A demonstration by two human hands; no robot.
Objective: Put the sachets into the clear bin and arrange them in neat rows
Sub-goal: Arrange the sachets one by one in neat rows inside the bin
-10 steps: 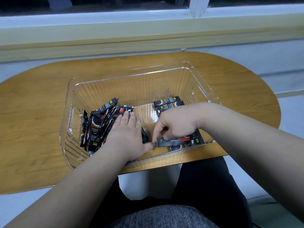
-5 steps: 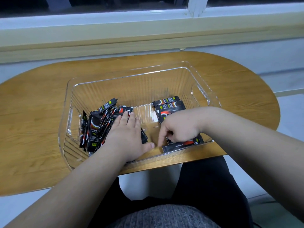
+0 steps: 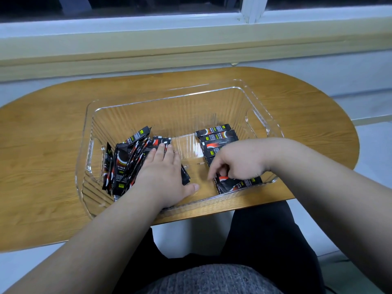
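A: Item one, container?

B: Clear bin, ribbed walls, cut-out handles at both short ends, standing on the wooden desk with its near edge at the desk's front edge.

A: Contents, left half?

B: Loose heap of sachets, black with red and white print, standing on edge and leaning against one another, several tilted toward the far wall. Not in a row.

A: Right half?

B: Row of sachets lying flat, long sides touching, running from the far wall toward the near wall. Middle of the row hidden under the hand. Nearest sachet lies just beside the near wall.

A: Between the two groups?

B: Bare strip of bin floor, desk grain showing through.

A: Left hand?

B: Left hand laid flat, palm down, on the heap's right side. Fingers extended and together, thumb spread onto the bare floor. Pressing, not grasping anything.

A: Right hand?

B: Right hand over the row's near end, fingers curled downward, tips touching the nearest sachet's top edge. Whether it pinches that sachet or only nudges it, cannot tell.

A: Surroundings?

B: Window sill beyond the desk; person's lap below.
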